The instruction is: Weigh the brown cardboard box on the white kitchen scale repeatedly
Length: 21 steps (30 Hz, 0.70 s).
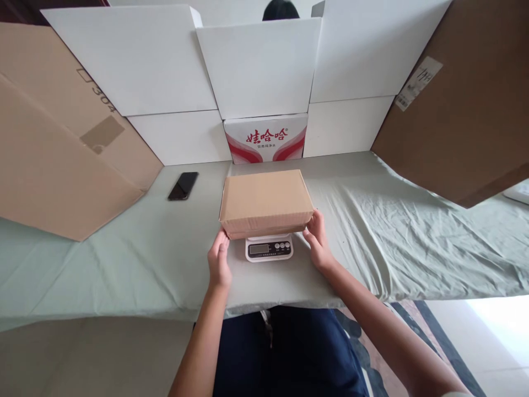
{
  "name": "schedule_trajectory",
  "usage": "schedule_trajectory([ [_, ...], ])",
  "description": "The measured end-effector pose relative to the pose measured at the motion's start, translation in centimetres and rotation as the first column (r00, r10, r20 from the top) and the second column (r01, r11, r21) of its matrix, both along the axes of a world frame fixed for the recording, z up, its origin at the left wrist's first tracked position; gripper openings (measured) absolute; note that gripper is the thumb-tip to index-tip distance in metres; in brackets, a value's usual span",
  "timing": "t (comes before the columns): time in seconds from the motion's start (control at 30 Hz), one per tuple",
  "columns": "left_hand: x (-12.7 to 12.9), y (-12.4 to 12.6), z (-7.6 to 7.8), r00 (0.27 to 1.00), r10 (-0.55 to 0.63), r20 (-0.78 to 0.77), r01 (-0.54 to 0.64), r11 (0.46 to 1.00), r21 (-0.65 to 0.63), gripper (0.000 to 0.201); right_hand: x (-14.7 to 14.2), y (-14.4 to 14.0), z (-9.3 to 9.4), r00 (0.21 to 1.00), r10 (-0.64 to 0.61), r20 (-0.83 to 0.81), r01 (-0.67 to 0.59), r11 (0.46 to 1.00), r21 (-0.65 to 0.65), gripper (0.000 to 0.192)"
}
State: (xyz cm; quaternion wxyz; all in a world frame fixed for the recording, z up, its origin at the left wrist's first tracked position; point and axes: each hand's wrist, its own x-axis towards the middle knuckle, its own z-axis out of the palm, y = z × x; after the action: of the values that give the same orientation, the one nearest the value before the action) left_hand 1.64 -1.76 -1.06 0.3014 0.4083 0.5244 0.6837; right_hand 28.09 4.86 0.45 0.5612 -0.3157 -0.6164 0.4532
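Observation:
A closed brown cardboard box [265, 197] sits over a white digital scale [269, 257], covering its top. Only the scale's front panel shows, with a display and several round buttons; no reading can be made out. My left hand [219, 260] grips the box at its near left corner. At the near right corner, my right hand [318, 241] has its fingers on the side of the box and the thumb at the front. Whether the box rests fully on the scale or is slightly lifted, I cannot tell.
A black phone [183, 186] lies on the green cloth [177, 242] to the left. White boxes [260, 66] and a red-and-white printed carton [266, 139] form a wall behind. Large brown cartons stand at left [53, 127] and right [467, 105]. Someone's dark hair [281, 9] shows beyond.

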Motion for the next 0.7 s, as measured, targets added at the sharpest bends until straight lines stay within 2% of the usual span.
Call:
schedule_trajectory([
  [0.17, 0.1, 0.0, 0.3, 1.0, -0.005, 0.014, 0.005, 1.0, 0.0, 0.084, 0.0, -0.1, 0.3, 1.0, -0.009, -0.011, 0.009, 1.0, -0.003, 0.053],
  [0.37, 0.2, -0.1, 0.5, 0.998, 0.037, 0.054, -0.042, 0.994, 0.103, 0.081, 0.0, -0.2, 0.8, 0.997, -0.067, -0.03, 0.066, 0.997, -0.032, 0.061],
  [0.5, 0.4, -0.9, 0.7, 0.999, -0.037, -0.01, 0.038, 0.996, 0.079, 0.081, -0.3, -0.4, 1.3, 0.999, -0.01, -0.035, 0.009, 1.0, -0.017, 0.064],
  [0.6, 0.3, -0.8, 2.8, 0.997, -0.064, -0.053, 0.069, 0.99, 0.119, 0.072, -0.7, 0.9, 2.8, 0.998, 0.005, -0.063, -0.006, 1.0, -0.004, 0.063],
  [0.7, -0.2, 2.1, 5.8, 0.998, -0.025, -0.059, 0.038, 0.971, 0.235, 0.072, -1.1, 5.0, 4.6, 0.994, -0.006, -0.111, 0.016, 0.996, 0.088, 0.064],
])
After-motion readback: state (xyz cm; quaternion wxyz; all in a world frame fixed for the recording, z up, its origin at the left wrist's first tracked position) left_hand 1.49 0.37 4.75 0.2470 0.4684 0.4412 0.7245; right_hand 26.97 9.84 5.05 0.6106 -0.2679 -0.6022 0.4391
